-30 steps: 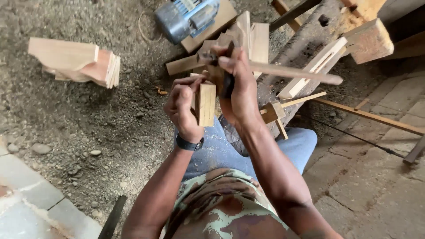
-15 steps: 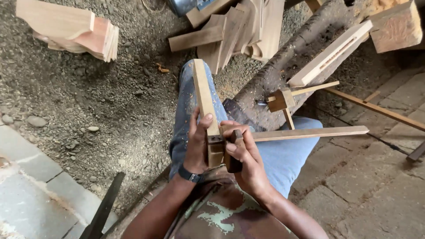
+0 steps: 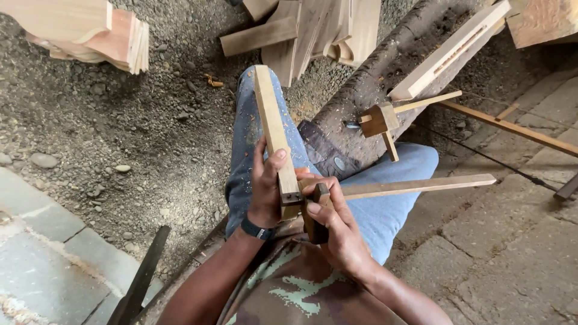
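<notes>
So I've brought the wood strip (image 3: pixel 274 135) down from out front onto my lap, left hand (image 3: pixel 265 192) clamped on its near end, right hand (image 3: pixel 337 232) gripping the marking gauge (image 3: pixel 385 188) tight against it, looks lined up for scribing.

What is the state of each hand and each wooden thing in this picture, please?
left hand: shut on the wood strip
right hand: shut on the marking gauge
wood strip: held, lying along the left thigh
marking gauge: held against the strip's near end
second gauge: lying unheld on the log
log: lying on the ground
</notes>
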